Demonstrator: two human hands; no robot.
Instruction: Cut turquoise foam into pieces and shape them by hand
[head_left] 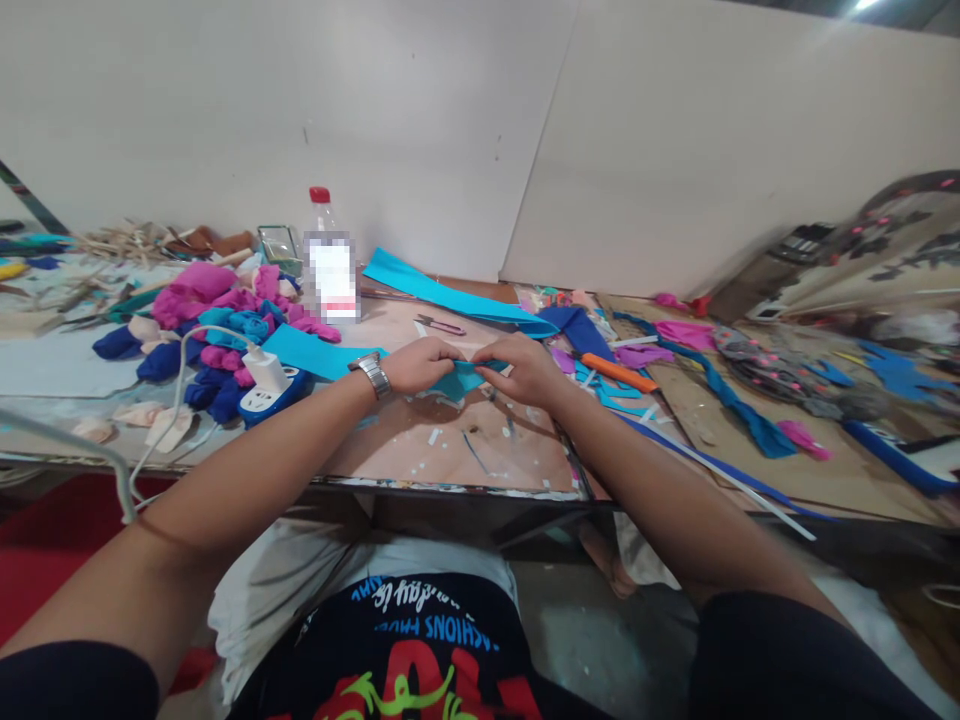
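Observation:
Between my two hands is a turquoise fabric strip (pixel 459 380), pinched above the worktable (pixel 450 460). My left hand (pixel 420 366), with a metal watch (pixel 370 374) on its wrist, is closed on the strip's left part. Close beside it, my right hand (pixel 521 368) grips the same strip between thumb and fingers. A turquoise length (pixel 319 352) extends left from behind my left wrist; whether it joins the held piece is hidden. Behind the hands lie a long turquoise band (pixel 442 292) and small thread snips (pixel 441 326).
A red-capped bottle (pixel 330 270) stands behind a heap of pink and blue fabric bundles (pixel 202 300). A power strip (pixel 262 400) with a plugged-in white charger (pixel 268 370) sits left. On the right are an orange stick (pixel 618 373), scraps and cardboard (pixel 690 430). A wall rises behind.

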